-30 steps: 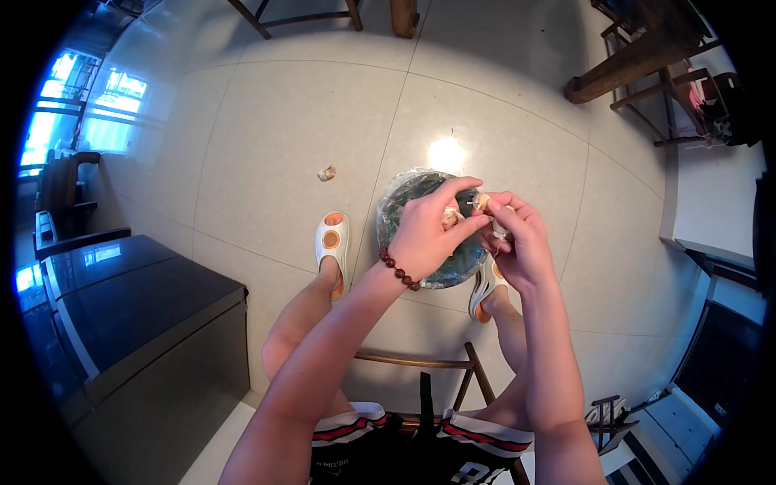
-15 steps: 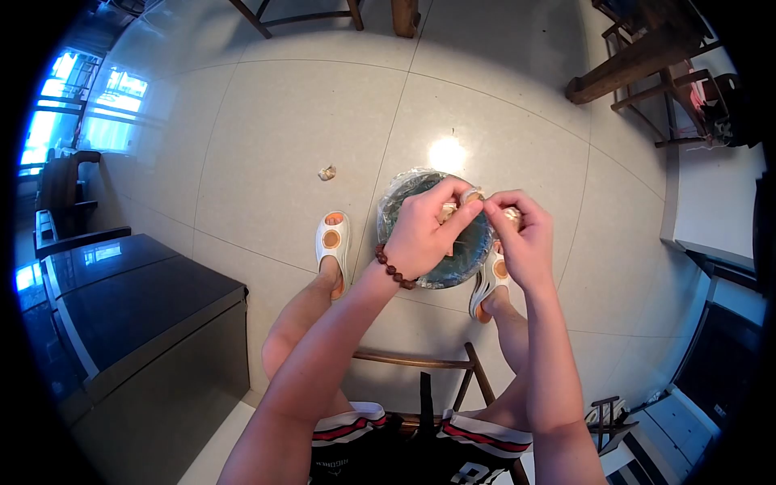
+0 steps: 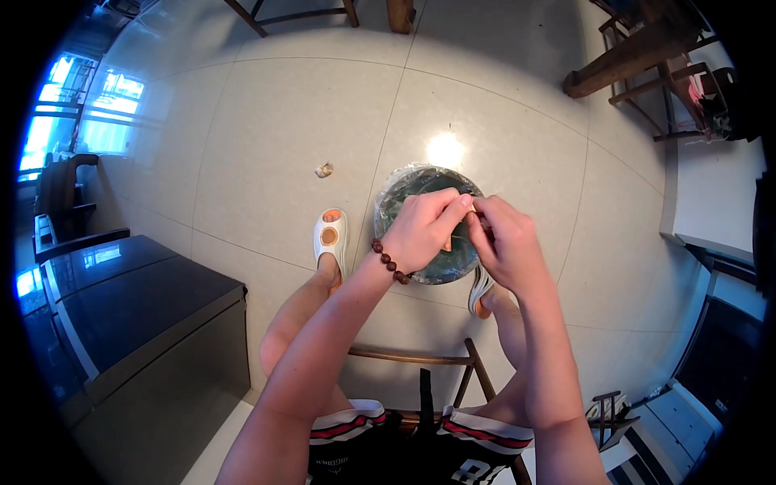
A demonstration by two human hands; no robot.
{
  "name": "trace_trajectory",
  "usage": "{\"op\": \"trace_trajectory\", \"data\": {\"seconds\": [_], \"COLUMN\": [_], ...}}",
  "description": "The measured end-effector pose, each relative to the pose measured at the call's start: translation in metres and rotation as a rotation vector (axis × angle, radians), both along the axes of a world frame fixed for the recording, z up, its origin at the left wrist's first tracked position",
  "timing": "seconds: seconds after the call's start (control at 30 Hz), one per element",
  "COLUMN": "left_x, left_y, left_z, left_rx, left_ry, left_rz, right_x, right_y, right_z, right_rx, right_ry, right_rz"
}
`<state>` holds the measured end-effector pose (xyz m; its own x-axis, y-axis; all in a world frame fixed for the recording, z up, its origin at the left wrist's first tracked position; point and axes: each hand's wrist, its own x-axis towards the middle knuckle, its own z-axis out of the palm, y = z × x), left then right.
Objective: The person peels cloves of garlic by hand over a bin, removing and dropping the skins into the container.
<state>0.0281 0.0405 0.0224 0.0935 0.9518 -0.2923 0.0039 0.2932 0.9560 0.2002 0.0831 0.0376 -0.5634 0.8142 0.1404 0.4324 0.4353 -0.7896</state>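
Note:
My left hand (image 3: 422, 230), with a brown bead bracelet (image 3: 390, 260) on its wrist, is closed, thumb and forefinger pinched. My right hand (image 3: 505, 241) meets it fingertip to fingertip. A small pale piece of garlic (image 3: 472, 208) shows between the fingertips; my fingers hide most of it. Both hands are above a dark round bin (image 3: 444, 267) lined with clear plastic, which stands on the floor between my feet. What lies inside the bin is hard to make out.
A small garlic bulb (image 3: 324, 170) lies on the tiled floor, ahead of my left shoe (image 3: 330, 234). A dark cabinet (image 3: 145, 299) stands at left. Wooden furniture legs (image 3: 614, 69) are at upper right, and a wooden chair rail (image 3: 404, 356) is beneath me.
My hands have drawn closer together, and the right hand has turned inward. The garlic pieces that showed between and under my fingers are now mostly covered.

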Motion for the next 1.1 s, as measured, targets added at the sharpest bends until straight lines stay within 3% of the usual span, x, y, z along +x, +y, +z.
{"op": "trace_trajectory", "data": {"seconds": [0.1,0.27,0.37,0.47,0.77,0.83,0.93,1.1], "left_x": [0.003,0.0,-0.005,-0.014,-0.016,-0.012,-0.007,0.003], "left_y": [0.0,-0.001,-0.003,0.0,0.004,0.003,0.002,0.001], "left_z": [-0.001,-0.008,-0.007,0.002,-0.007,-0.007,-0.005,-0.01], "left_rx": [-0.002,-0.28,-0.335,-0.444,-0.371,-0.327,-0.229,-0.212], "left_ry": [0.038,-0.311,-0.322,-0.479,-0.315,-0.283,-0.28,-0.621], "left_rz": [-0.002,-0.068,-0.139,-0.151,-0.057,-0.049,-0.017,0.026], "right_x": [-0.003,-0.003,0.001,0.003,0.006,0.004,0.003,0.0], "right_y": [-0.004,-0.004,-0.002,0.001,0.004,0.006,0.003,0.001], "right_z": [-0.006,-0.004,-0.008,0.0,-0.001,-0.008,-0.001,-0.002], "right_rx": [0.001,-0.028,0.072,-0.052,-0.298,-0.235,-0.332,-0.264], "right_ry": [-0.013,-0.077,-0.09,0.007,-0.183,0.173,0.233,0.285], "right_rz": [-0.024,-0.019,0.019,0.045,0.044,-0.117,-0.211,-0.273]}}
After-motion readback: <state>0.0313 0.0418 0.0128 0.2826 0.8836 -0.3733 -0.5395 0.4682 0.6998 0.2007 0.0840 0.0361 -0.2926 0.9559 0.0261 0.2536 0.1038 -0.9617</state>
